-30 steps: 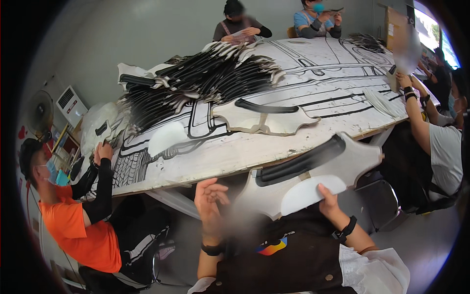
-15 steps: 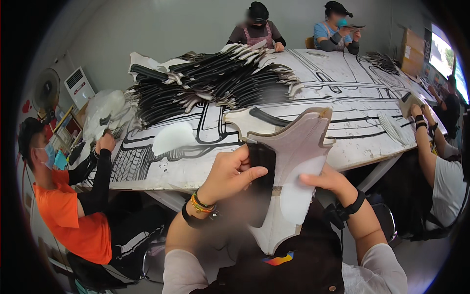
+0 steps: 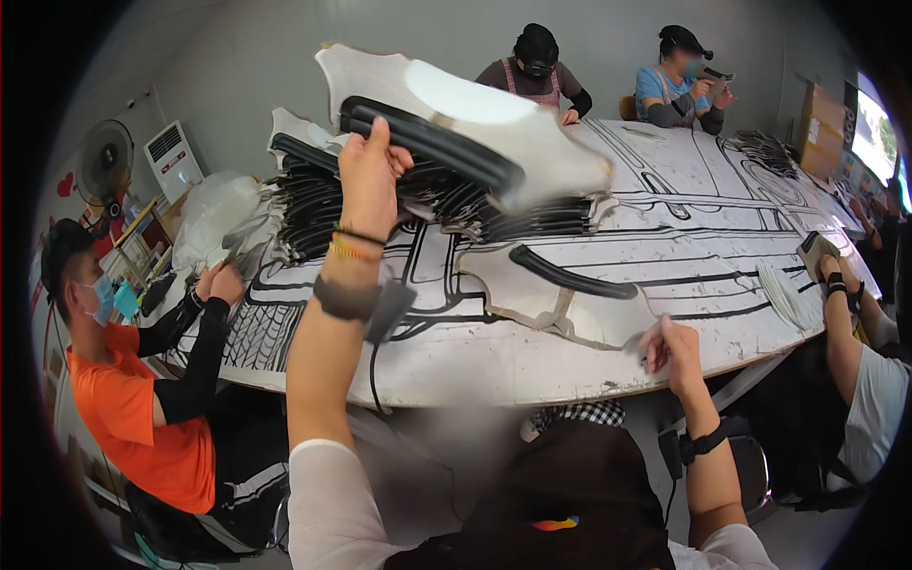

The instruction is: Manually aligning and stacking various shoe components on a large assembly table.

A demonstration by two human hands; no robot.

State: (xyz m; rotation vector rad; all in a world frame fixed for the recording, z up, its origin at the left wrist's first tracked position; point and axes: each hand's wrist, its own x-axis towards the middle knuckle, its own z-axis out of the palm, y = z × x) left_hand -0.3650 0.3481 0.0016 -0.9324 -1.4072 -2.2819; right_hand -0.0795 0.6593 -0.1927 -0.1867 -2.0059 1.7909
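Observation:
My left hand (image 3: pixel 369 176) is raised over the table, its fingers closed round the black padded strip of a light grey panel (image 3: pixel 560 138) with pointed corners. A smooth white patch (image 3: pixel 470 95) lies along this panel's upper edge. The panel's lower right end is slightly blurred. Below it, a similar panel (image 3: pixel 532 290) with its own curved black strip (image 3: pixel 575 277) rests flat on the table. At that panel's right end is my right hand (image 3: pixel 676 353), fingers loosely bent and apart; whether the fingertips touch the edge I cannot tell.
A big pile of black-stripped panels (image 3: pixel 309 214) covers the far left of the table (image 3: pixel 456 366), partly behind the raised panel. Thin white strips (image 3: pixel 784 296) lie at the right. A person in orange (image 3: pixel 142 418) works at my left; others sit across and at my right.
The held panel has swung up and left toward the pile, now in my left hand alone. My right hand has let go and moved to the panel on the table. The white oval no longer shows there.

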